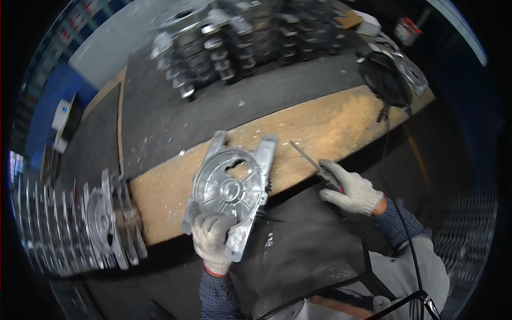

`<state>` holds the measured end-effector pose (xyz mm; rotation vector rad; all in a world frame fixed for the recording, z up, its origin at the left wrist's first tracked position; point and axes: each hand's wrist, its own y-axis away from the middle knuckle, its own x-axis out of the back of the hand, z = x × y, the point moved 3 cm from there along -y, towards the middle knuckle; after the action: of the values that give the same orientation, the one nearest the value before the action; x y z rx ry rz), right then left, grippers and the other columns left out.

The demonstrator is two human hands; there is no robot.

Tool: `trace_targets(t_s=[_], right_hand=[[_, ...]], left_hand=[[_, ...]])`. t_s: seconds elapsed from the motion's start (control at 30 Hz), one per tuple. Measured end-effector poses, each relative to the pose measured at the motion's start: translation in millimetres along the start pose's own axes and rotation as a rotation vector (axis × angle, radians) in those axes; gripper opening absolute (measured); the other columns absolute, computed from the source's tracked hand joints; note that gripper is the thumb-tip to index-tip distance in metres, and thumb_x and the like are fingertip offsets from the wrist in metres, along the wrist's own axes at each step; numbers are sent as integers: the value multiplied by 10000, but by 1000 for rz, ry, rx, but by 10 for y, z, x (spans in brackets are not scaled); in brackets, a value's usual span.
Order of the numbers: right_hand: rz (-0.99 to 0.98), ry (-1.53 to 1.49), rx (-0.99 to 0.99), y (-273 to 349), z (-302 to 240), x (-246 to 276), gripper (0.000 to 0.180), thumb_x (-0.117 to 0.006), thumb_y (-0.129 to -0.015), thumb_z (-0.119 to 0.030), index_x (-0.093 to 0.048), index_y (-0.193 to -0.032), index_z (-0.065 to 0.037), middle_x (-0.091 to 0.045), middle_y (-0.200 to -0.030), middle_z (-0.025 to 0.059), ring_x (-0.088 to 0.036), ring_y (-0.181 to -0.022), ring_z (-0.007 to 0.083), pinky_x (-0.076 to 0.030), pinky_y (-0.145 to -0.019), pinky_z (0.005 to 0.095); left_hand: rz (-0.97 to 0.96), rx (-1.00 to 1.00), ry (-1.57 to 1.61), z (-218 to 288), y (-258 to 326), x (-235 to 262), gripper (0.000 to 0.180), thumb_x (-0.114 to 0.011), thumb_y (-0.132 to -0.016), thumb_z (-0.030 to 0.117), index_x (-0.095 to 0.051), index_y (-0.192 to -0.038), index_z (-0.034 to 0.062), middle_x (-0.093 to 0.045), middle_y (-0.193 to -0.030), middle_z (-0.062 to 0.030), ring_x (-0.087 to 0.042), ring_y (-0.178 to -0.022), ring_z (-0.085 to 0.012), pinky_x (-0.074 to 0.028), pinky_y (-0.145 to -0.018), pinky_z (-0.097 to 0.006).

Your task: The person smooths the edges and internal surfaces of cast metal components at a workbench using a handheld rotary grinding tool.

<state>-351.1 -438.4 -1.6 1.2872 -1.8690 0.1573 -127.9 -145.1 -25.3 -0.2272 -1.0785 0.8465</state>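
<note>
A silvery cast-metal housing [230, 191], round with several flat arms, rests tilted at the front edge of the wooden bench strip. My left hand [212, 237], in a whitish knit glove, is closed on its lower left side. To the right of the housing, my gloved right hand [352, 191] is closed around the handle of a slim metal file [305, 156]. The file points up and left, its tip apart from the housing. My right fingers hide most of the handle.
Stacked metal castings [229, 45] stand at the back on a dark mat [213, 114]. A row of similar castings [69, 226] is at the left. Metal chips lie on the wooden strip [336, 120]. A black bag-like item [385, 80] with a cord sits far right.
</note>
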Motion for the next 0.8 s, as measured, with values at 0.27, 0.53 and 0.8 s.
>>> trace_targets(t_s=[0.27, 0.53, 0.8], right_hand=[[-390, 156, 183, -232, -322, -159, 833, -715, -1000, -514, -407, -1669, -124, -758, -1222, 270, -758, -1086, 465, -611, -906, 510], [-440, 352, 452, -840, -535, -503, 655, -662, -1062, -495, -563, -1538, -56, -737, -1037, 235, -758, -930, 446, -623, -796, 510], [-390, 285, 537, -934, -596, -480, 733, -666, -1061, -500, -476, -1636, -85, -731, -1188, 209, -766, -927, 422, -635, -788, 488]], left_hand=[[-74, 39, 139, -258, 123, 312, 304, -932, -629, 277, -784, -819, 92, -733, -845, -70, -723, -873, -313, -567, -782, -432], [-173, 15, 185, -361, 144, 361, 281, -892, -633, 302, -808, -837, 128, -732, -850, -22, -723, -906, -283, -577, -799, -432], [-237, 26, 178, -423, 228, 303, 234, -907, -668, 191, -806, -879, 189, -696, -867, 23, -724, -957, -229, -469, -1155, -672]])
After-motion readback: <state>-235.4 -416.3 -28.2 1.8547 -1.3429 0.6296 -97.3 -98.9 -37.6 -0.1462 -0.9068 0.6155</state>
